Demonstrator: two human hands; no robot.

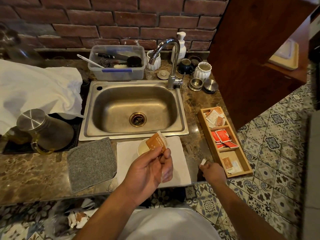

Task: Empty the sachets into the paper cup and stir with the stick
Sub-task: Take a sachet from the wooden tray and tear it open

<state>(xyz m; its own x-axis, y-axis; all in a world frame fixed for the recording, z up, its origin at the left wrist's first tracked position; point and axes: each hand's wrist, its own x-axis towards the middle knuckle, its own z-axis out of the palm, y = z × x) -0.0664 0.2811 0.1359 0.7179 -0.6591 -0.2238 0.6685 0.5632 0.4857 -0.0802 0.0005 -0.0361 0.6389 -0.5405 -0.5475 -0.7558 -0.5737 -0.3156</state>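
Note:
My left hand (152,163) pinches an orange sachet (156,142) and holds it tilted over the paper cup (142,148). The cup stands on a white napkin (174,163) in front of the sink, and the sachet hides part of its mouth. My right hand (212,170) is low at the counter's front edge beside the wooden tray (204,125). It pinches a small white torn scrap (203,161). The tray holds orange, white and red sachets (222,136) in three compartments. No stirring stick shows.
A steel sink (133,108) with a tap (170,54) lies behind the cup. A grey cloth (90,163) lies left of the napkin, and a steel kettle (45,129) sits on a black mat. A plastic tub, jars and soap bottle line the brick wall.

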